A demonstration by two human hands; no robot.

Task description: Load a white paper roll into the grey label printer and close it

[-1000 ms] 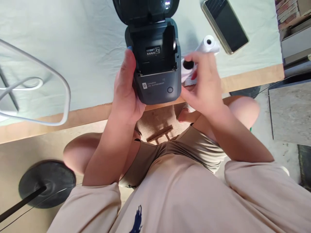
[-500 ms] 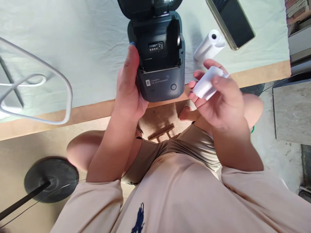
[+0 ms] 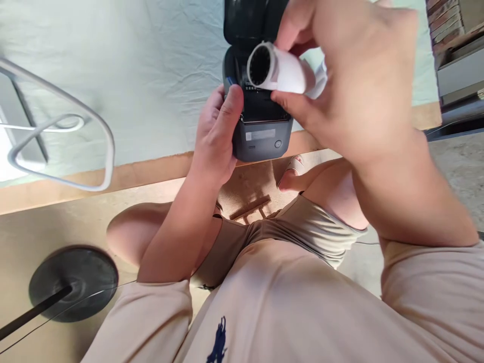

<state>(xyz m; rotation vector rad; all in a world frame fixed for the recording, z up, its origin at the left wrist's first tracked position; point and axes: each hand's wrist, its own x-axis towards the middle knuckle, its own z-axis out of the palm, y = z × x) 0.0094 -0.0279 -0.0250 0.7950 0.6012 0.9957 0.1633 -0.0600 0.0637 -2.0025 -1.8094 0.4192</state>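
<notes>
Covering most of the table is a pale green cloth (image 3: 159, 65), wrinkled, with a bare wooden edge (image 3: 132, 174) running along the near side. Far left on the cloth sits a white wire stand (image 3: 75, 126), looped tubing, partly cut off by the frame. Lower left on the floor is a round black base (image 3: 73, 282) with a dark pole coming off it. The person's beige shirt and shorts fill the bottom of the view, knees either side. Right hand (image 3: 351, 80) is big in frame, raised close to the camera, blocking the right half of the printer and the cloth behind it; fingers curled, thumb and fingertips pinching a white paper roll (image 3: 282, 70). Roll lies roughly sideways, dark hollow core facing left, loose paper end bunched under the fingers at its right. It hangs just above the open bay of the printer, not seated; whether it touches the printer cannot be told. Dark grey label printer (image 3: 260, 136) sits at the table's near edge, lid flipped up at the top of the frame, light label and round button on its front face. Left hand (image 3: 217, 136) wraps the printer's left side, thumb on the top edge, grip closed around the body. Upper right corner shows grey shelving or boxes, blurred.
</notes>
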